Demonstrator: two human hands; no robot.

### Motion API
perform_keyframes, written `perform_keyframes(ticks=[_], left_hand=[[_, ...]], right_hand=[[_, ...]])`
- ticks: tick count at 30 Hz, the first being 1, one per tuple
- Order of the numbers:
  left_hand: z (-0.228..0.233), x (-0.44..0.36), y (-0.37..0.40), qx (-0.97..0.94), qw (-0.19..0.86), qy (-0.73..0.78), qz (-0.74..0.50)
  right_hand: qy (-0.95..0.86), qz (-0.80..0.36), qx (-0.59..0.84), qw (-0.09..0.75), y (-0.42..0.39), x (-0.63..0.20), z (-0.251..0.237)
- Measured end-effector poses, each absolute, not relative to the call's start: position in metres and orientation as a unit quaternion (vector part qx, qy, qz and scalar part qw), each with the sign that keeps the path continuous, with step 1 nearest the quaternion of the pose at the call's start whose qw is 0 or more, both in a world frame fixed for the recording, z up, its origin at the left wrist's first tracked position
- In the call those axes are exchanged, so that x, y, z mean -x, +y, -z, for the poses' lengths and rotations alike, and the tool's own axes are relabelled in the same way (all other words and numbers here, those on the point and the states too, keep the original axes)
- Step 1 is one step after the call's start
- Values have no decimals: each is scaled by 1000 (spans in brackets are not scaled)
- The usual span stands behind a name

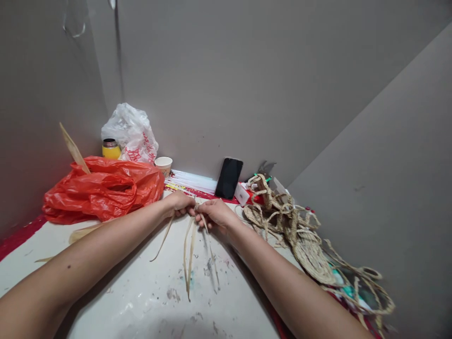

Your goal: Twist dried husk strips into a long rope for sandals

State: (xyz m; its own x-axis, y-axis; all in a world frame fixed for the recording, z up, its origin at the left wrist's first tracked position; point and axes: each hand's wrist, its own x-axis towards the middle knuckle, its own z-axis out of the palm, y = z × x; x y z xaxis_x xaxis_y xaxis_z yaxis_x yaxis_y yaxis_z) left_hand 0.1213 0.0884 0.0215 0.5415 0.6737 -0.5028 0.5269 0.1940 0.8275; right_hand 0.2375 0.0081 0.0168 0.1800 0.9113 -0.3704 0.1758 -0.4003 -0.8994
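Observation:
My left hand (179, 203) and my right hand (214, 214) meet over the far middle of the white table (116, 292). Both pinch the top ends of several pale straw strips (189, 249), which hang loose toward me across the tabletop. The fingertips of the two hands touch each other around the strips. Both forearms stretch out from the lower corners of the view.
A red plastic bag (102, 188) with a straw leaf sticking out lies at the left, a white plastic bag (131, 132), a yellow jar (111, 149) and a paper cup (164, 165) behind it. A black phone (229, 178) leans on the wall. Woven straw pieces (300, 235) pile at the right.

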Motion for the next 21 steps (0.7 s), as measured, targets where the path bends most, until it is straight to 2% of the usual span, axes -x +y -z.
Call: perform_keyframes(ticks=[11, 16, 21], left_hand=[[-13, -122, 94, -627, 613, 473, -79], [-16, -119, 96, -603, 659, 442, -75], [-22, -117, 101, -569, 712, 404, -77]], right_hand=[[-508, -285, 720, 377, -4, -216, -17], [-447, -316, 714, 438, -3, -225, -28], [-319, -437, 690, 481, 7, -229, -29]])
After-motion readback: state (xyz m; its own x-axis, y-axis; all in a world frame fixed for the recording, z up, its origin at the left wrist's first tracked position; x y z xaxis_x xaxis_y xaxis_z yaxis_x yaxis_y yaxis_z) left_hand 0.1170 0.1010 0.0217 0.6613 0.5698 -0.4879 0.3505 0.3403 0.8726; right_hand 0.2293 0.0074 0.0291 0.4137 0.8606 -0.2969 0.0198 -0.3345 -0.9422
